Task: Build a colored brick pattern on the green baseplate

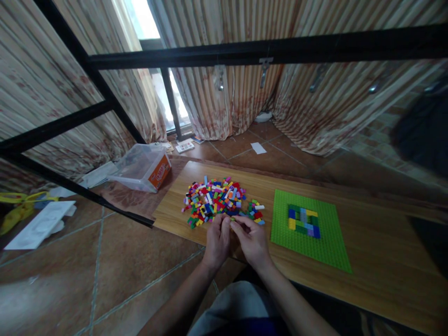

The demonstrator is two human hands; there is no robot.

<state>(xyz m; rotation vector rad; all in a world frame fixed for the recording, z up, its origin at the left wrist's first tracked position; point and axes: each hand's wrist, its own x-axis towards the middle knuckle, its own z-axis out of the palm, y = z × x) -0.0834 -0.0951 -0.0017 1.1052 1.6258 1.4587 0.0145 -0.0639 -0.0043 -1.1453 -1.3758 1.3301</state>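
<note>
My left hand [218,237] and my right hand [251,237] meet at the near edge of the wooden table, fingertips pinched together. Between them shows a small yellow-green toy brick [233,219], mostly covered by the fingers. Just beyond my hands lies a heap of mixed coloured toy bricks [215,198], with a smaller group of bricks [255,210] beside it on the right. Further right, a green baseplate [329,254] lies flat. On its studs sits a roughly square patch of blue, yellow, green and light blue bricks [304,221].
The wooden table [378,252] stretches off to the right. A clear plastic bin [140,163] with an orange label stands on the floor at the left. Black metal bars [196,55] cross in front of striped curtains. A white moulded tray [40,226] lies at far left.
</note>
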